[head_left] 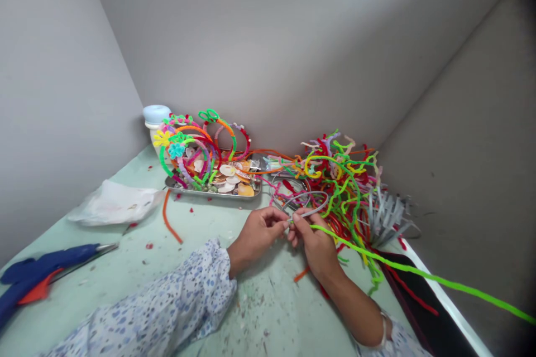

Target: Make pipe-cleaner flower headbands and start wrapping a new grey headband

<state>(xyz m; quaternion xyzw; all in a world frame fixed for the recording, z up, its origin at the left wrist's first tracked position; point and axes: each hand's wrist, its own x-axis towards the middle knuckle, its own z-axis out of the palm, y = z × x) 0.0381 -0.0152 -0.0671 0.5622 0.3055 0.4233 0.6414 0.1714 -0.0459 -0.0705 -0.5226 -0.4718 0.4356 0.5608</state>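
Note:
Both hands meet over the middle of the table. My left hand (260, 233) is closed in a pinch at one end of a thin grey headband (324, 203). My right hand (317, 245) is closed on the same headband just beside it, with fingertips nearly touching the left ones. A long lime-green pipe cleaner (402, 263) runs from the fingertips across my right hand and off to the right edge. Its tip lies at the headband's end, partly hidden by the fingers, so I cannot tell whether it is wrapped there.
Behind my hands, a metal tray (218, 195) holds shells and several colourful finished headbands (205, 150). A tangled pile of pipe cleaners (339, 178) and grey strips (387, 215) lies right. Blue-handled scissors (54, 262), a white plastic bag (117, 203) and a blue-lidded jar (157, 114) are left.

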